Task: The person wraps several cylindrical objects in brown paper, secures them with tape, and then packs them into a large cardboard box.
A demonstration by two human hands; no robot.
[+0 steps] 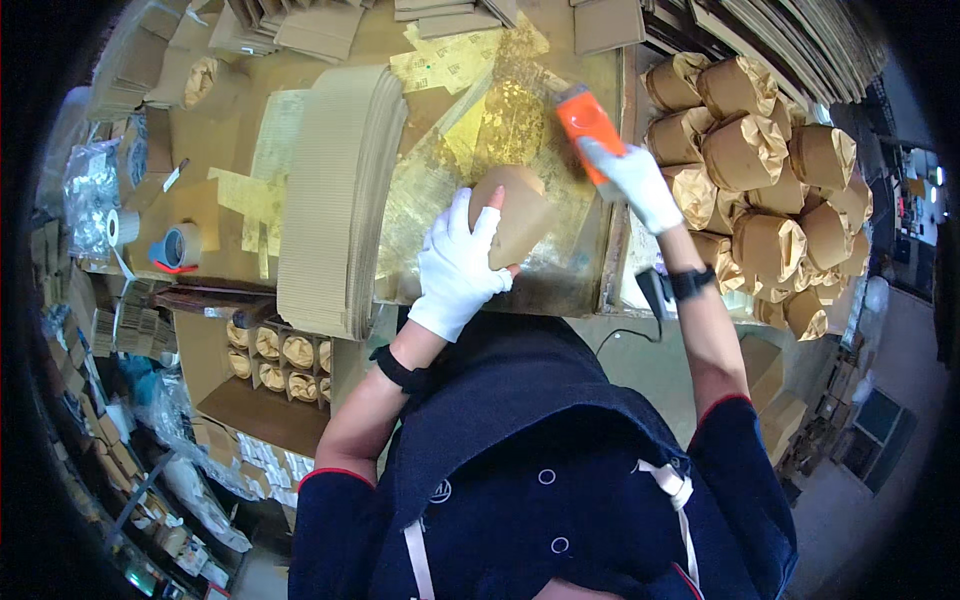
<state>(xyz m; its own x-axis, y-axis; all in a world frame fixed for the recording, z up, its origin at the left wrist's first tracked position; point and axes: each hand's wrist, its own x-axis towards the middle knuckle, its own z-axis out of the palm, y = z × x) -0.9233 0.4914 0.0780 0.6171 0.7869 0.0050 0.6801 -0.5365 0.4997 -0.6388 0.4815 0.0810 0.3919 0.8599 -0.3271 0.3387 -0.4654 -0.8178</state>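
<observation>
My left hand (455,265), in a white glove with bare tips on the thumb and a finger, grips a brown cardboard-wrapped piece (515,222) at the table's front edge. To the right, my gloved right hand (635,180) is closed around a wide orange tool (588,125). Its narrow, pale brownish tip points up and left over the tabletop; blur hides the tool's exact kind. The tip is apart from the wrapped piece. Beneath both hands, the worktable (570,270) has yellowish, shiny blotches and stuck paper scraps.
A tall stack of corrugated sheets (335,200) stands left of my left hand. Several paper-wrapped pieces (745,150) are piled at right. Tape rolls (182,245) lie on the left. Below the table's left side, an open carton (265,415) holds wrapped pieces in dividers.
</observation>
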